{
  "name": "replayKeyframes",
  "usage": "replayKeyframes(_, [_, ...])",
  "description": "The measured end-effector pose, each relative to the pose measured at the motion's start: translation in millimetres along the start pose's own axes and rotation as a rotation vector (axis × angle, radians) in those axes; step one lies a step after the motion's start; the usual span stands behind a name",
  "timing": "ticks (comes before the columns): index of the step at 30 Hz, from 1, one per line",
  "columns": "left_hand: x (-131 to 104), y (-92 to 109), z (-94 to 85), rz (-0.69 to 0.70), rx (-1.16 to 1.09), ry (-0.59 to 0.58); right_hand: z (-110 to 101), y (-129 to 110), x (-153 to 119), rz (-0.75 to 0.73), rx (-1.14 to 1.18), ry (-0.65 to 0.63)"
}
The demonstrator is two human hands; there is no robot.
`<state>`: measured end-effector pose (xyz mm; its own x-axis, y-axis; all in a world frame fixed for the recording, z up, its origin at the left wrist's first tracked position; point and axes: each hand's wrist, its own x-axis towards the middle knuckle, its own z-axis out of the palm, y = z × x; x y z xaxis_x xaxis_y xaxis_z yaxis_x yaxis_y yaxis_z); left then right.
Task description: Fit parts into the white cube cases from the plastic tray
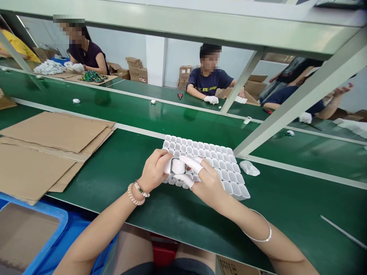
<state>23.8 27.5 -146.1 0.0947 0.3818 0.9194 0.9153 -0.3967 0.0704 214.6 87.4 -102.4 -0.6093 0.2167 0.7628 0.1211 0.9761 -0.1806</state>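
My left hand [155, 170], with beads and a bracelet at the wrist, is closed on a small white plastic casing [168, 166]. Against the casing's open end sits a rounded white piece [178, 167], pinched by my right hand [205, 179]. White finger covers sheathe several fingers of that hand. Both hands are over the near left part of a block of white open-topped cups [226, 164] set in rows. Whether anything is inside the casing is hidden by my fingers.
Flat cardboard sheets [54, 131] lie at left, above a blue crate [63, 221]. A crumpled white bag [249, 168] rests beside a slanted metal post [286, 103]. Small white parts [153, 102] dot the green belt [126, 109]. Across it, co-workers [209, 78] sit; a metal rod [342, 232] lies right.
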Motion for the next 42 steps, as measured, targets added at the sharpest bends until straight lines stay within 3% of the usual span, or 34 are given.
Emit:
replayKeyframes(6, [1,1,-0.5,-0.028,0.001,0.013,2,1,3,0.132,0.073,0.022])
replayKeyframes(11, [1,3,-0.4,-0.077,0.000,0.012,8,4,3,-0.002,0.013,0.166])
replayKeyframes(14, [0,3,0.1,-0.105,0.005,0.000,9,4,3,-0.039,0.021,0.169])
replayKeyframes(26, [-3,6,4.3,-0.176,-0.044,0.004,15,1,-4,-0.066,0.061,-0.144])
replayKeyframes(34, [-10,-15,5.9,-0.278,-0.002,-0.034,24,6,0,0.111,0.079,-0.452])
replayKeyframes(37, [-7,-20,3.8,-0.371,0.031,-0.055,7,14,10,0.131,0.075,-0.519])
replayKeyframes(42, [8,-28,-4.7,-0.647,0.073,-0.009,-58,66,-1,0.206,-0.060,-0.383])
